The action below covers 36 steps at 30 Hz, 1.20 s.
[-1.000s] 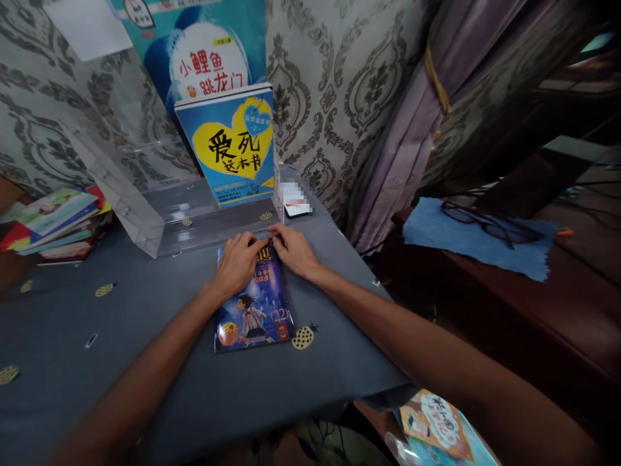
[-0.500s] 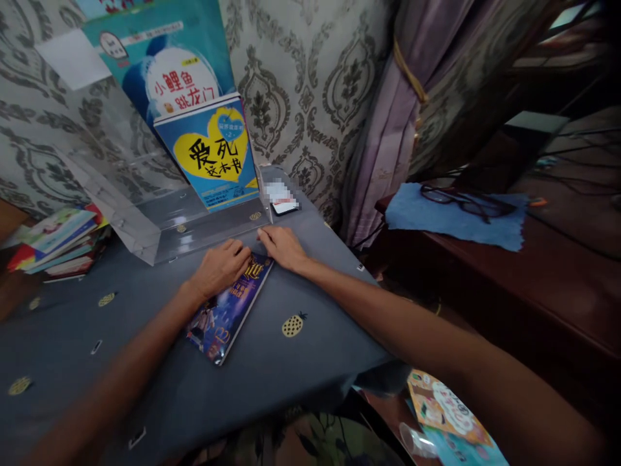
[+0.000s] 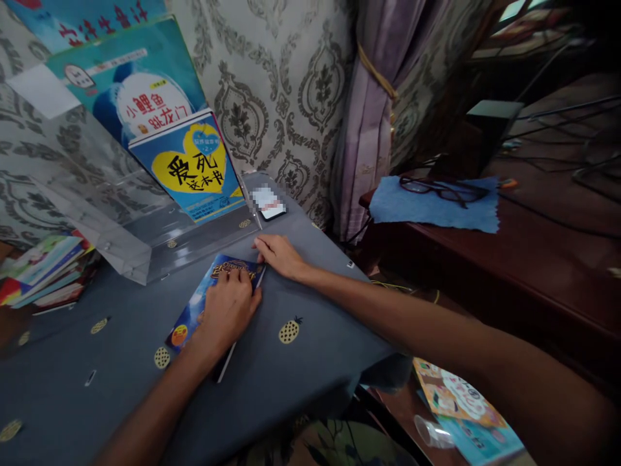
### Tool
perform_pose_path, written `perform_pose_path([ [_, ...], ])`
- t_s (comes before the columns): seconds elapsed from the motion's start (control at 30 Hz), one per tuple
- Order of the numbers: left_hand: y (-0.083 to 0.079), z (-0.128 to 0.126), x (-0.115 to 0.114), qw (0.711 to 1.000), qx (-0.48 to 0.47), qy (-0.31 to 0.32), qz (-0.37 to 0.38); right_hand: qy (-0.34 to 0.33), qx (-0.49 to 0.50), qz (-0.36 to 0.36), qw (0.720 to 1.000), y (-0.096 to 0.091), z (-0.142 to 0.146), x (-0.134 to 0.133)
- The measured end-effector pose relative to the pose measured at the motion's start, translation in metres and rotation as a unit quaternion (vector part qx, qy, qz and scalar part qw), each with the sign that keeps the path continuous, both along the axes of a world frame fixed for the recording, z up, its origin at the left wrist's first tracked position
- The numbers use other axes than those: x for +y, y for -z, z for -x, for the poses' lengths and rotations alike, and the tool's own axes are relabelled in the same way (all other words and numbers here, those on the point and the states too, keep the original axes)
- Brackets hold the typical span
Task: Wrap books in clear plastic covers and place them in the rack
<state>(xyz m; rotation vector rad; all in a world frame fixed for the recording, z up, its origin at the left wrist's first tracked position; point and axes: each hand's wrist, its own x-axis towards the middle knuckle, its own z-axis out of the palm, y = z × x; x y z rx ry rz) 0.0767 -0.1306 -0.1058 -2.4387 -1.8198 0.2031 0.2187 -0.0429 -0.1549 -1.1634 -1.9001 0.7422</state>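
Note:
A blue paperback book [image 3: 191, 317] with gold lettering lies slanted on the table in front of me. My left hand [image 3: 230, 301] rests flat on its cover, fingers stretched toward the top edge, hiding the cover's middle and right part. At the book's top right corner is my right hand [image 3: 279, 254], its fingers curled in and the thumb close against the corner. Whether a page or the cover is pinched there is hidden. Beyond the hands, a clear plastic stand [image 3: 204, 243] holds a blue book with a yellow heart [image 3: 191, 168] and a teal picture book [image 3: 145, 71] behind it.
Stacked books [image 3: 53, 275] lie at the left on the grey tablecloth [image 3: 310, 382]. A phone [image 3: 269, 204] is beside the stand. Glasses [image 3: 436, 189] rest on a blue cloth [image 3: 388, 207] at the right. Low at the right are a clear cup [image 3: 434, 432] and more books [image 3: 466, 401].
My left hand has slid across the cover from its upper left toward the right and nearer me, uncovering the left side. My right hand stays by the corner. The view has shifted slightly.

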Motion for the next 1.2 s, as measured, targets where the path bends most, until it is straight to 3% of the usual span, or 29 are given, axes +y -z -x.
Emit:
perform_pose_path([
  [0.53, -0.017, -0.002, -0.001, 1.000, 0.024, 0.002, 0.008, -0.009, 0.018, 0.040, 0.999, -0.006, -0.004, 0.000],
  [1.2, -0.018, -0.002, -0.001, 0.999, 0.044, 0.023, 0.005, -0.011, 0.017, 0.036, 0.999, -0.004, -0.004, -0.001],
])
